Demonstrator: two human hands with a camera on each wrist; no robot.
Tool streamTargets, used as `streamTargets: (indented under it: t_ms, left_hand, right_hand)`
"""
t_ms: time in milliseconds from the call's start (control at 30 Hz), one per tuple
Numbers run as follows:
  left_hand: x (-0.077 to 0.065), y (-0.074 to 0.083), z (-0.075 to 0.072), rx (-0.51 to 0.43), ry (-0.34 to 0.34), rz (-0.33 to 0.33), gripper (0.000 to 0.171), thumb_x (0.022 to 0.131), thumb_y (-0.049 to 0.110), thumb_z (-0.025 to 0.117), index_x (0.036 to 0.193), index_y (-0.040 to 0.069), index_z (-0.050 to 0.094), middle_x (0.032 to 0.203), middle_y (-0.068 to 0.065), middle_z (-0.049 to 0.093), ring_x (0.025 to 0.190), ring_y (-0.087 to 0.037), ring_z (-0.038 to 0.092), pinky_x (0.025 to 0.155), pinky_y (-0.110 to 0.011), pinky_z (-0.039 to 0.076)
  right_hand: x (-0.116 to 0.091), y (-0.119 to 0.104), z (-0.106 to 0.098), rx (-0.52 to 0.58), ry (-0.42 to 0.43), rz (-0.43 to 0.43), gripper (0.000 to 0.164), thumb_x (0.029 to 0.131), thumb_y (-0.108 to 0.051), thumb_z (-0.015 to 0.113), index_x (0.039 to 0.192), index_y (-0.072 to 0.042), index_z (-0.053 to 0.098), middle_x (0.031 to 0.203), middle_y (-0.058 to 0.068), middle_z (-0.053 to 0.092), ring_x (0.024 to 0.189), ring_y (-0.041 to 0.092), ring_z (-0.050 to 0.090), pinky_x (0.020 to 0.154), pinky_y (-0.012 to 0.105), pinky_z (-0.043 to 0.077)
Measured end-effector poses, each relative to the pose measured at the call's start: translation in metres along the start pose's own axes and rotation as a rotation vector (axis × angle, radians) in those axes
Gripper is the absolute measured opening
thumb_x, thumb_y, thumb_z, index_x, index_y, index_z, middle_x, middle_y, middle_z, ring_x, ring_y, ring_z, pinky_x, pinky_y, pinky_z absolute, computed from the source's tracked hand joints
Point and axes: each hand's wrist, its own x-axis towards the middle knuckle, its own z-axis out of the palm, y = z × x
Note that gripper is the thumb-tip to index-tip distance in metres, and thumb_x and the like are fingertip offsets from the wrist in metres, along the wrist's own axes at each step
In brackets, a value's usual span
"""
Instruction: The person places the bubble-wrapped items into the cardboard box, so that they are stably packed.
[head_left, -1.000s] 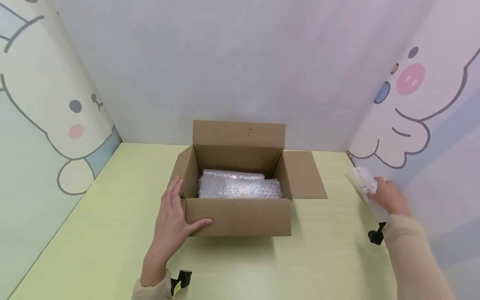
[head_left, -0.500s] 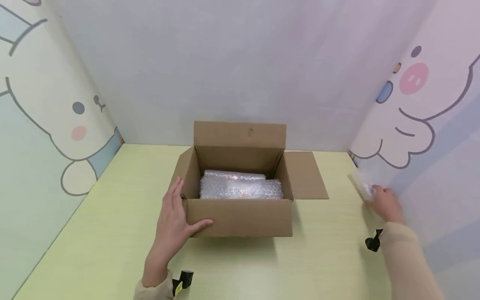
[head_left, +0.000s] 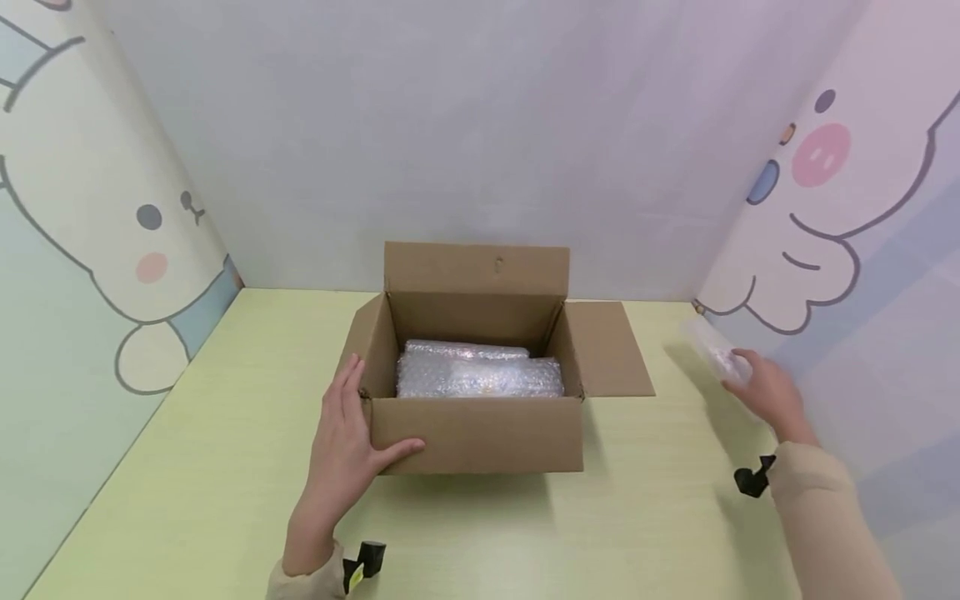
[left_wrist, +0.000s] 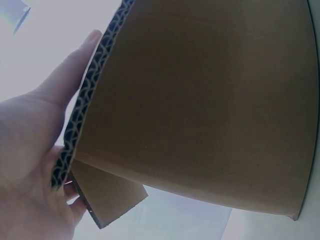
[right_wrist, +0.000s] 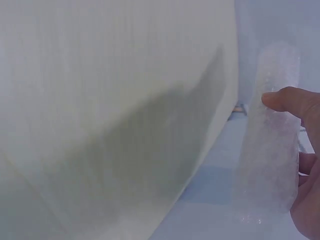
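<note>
An open cardboard box stands mid-table with bubble-wrapped packs lying inside it. My left hand rests on its front left corner, fingers straight along the left flap and thumb spread over the front flap. In the left wrist view, the thumb lies along the corrugated edge of the flap. At the far right, my right hand holds a slim bubble-wrapped pack, with the thumb on one face and the fingers behind. This pack is tilted above the table, and its contents are blurred.
The box's right flap lies spread out to the side, and the back flap stands up. A pale yellow table meets a plain back wall. Cartoon-printed side walls rise left and right, the right one close to my right hand.
My right hand has lifted the bubble-wrapped pack off the table's right side and shifted it slightly left, its shadow now apart from it. My left hand and the box have stayed put.
</note>
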Motion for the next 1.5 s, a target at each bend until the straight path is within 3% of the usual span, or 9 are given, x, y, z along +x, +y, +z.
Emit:
streamTargets:
  t_ms: [133, 300, 500, 733, 833, 900, 1000, 1200, 1500]
  left_hand:
    - [0.000, -0.001, -0.001, 0.001, 0.000, -0.001, 0.126, 0.064, 0.078, 0.062, 0.149, -0.005, 0.021, 0.155, -0.023, 0.025, 0.140, -0.039, 0.029, 0.110, -0.054, 0.033]
    - [0.000, -0.002, -0.002, -0.002, 0.000, -0.002, 0.125, 0.064, 0.077, 0.063, 0.149, -0.004, 0.020, 0.156, -0.023, 0.023, 0.141, -0.040, 0.028, 0.112, -0.053, 0.032]
    - [-0.001, -0.002, -0.002, -0.005, -0.004, -0.011, 0.126, 0.063, 0.074, 0.067, 0.149, -0.005, 0.020, 0.156, -0.023, 0.023, 0.141, -0.040, 0.028, 0.111, -0.054, 0.032]
    - [0.000, -0.001, -0.001, -0.003, -0.017, -0.027, 0.128, 0.055, 0.049, 0.088, 0.150, -0.004, 0.020, 0.156, -0.022, 0.023, 0.141, -0.039, 0.028, 0.110, -0.055, 0.033]
    - [0.000, -0.001, -0.001, -0.001, -0.019, -0.026, 0.128, 0.056, 0.051, 0.088, 0.150, -0.004, 0.020, 0.156, -0.022, 0.023, 0.141, -0.038, 0.028, 0.111, -0.054, 0.033]
    - [0.001, -0.001, -0.001, -0.003, -0.017, -0.021, 0.127, 0.058, 0.057, 0.084, 0.150, -0.004, 0.021, 0.156, -0.022, 0.024, 0.141, -0.038, 0.028, 0.111, -0.054, 0.033]
    - [0.001, -0.001, -0.001, -0.009, -0.011, -0.014, 0.126, 0.062, 0.070, 0.073, 0.149, -0.004, 0.021, 0.155, -0.022, 0.024, 0.141, -0.039, 0.028, 0.110, -0.054, 0.033]
    - [0.001, -0.001, -0.001, -0.016, 0.005, -0.002, 0.125, 0.065, 0.083, 0.051, 0.149, -0.005, 0.022, 0.155, -0.023, 0.026, 0.140, -0.039, 0.029, 0.110, -0.054, 0.032]
    - [0.001, -0.001, 0.000, -0.024, 0.002, -0.002, 0.125, 0.064, 0.080, 0.057, 0.149, -0.005, 0.021, 0.155, -0.023, 0.026, 0.140, -0.039, 0.029, 0.110, -0.054, 0.032]
  right_hand:
    - [0.011, -0.022, -0.017, 0.022, 0.053, -0.033, 0.060, 0.084, -0.017, 0.070, 0.134, 0.007, 0.046, 0.124, 0.042, 0.048, 0.105, 0.060, 0.046, 0.083, 0.071, 0.039]
    - [0.023, -0.068, -0.043, 0.094, 0.154, -0.105, 0.057, 0.083, -0.010, 0.070, 0.135, 0.003, 0.049, 0.128, 0.038, 0.049, 0.113, 0.057, 0.043, 0.087, 0.070, 0.035]
    - [0.032, -0.135, -0.067, 0.192, 0.256, -0.245, 0.058, 0.077, -0.005, 0.074, 0.132, 0.000, 0.054, 0.126, 0.033, 0.054, 0.112, 0.049, 0.047, 0.083, 0.059, 0.036]
    - [0.038, -0.203, -0.081, 0.281, 0.302, -0.451, 0.061, 0.071, 0.002, 0.078, 0.129, -0.003, 0.059, 0.126, 0.024, 0.060, 0.115, 0.040, 0.052, 0.093, 0.037, 0.039]
    - [0.039, -0.226, -0.084, 0.287, 0.278, -0.547, 0.062, 0.071, 0.002, 0.078, 0.129, -0.003, 0.059, 0.128, 0.022, 0.059, 0.119, 0.040, 0.051, 0.100, 0.035, 0.039]
    - [0.039, -0.240, -0.084, 0.284, 0.249, -0.602, 0.062, 0.072, 0.001, 0.079, 0.129, -0.003, 0.058, 0.130, 0.021, 0.059, 0.121, 0.040, 0.050, 0.103, 0.043, 0.039]
    - [0.039, -0.264, -0.083, 0.285, 0.194, -0.658, 0.061, 0.073, -0.001, 0.079, 0.130, -0.005, 0.058, 0.132, 0.019, 0.057, 0.123, 0.038, 0.050, 0.101, 0.053, 0.041]
    - [0.037, -0.304, -0.074, 0.253, 0.074, -0.745, 0.058, 0.076, -0.006, 0.079, 0.130, -0.008, 0.058, 0.134, 0.015, 0.057, 0.124, 0.034, 0.050, 0.101, 0.053, 0.045]
    - [0.047, -0.334, -0.049, 0.116, -0.202, -0.701, 0.051, 0.085, -0.015, 0.073, 0.133, -0.015, 0.057, 0.139, 0.012, 0.053, 0.131, 0.031, 0.046, 0.107, 0.048, 0.044]
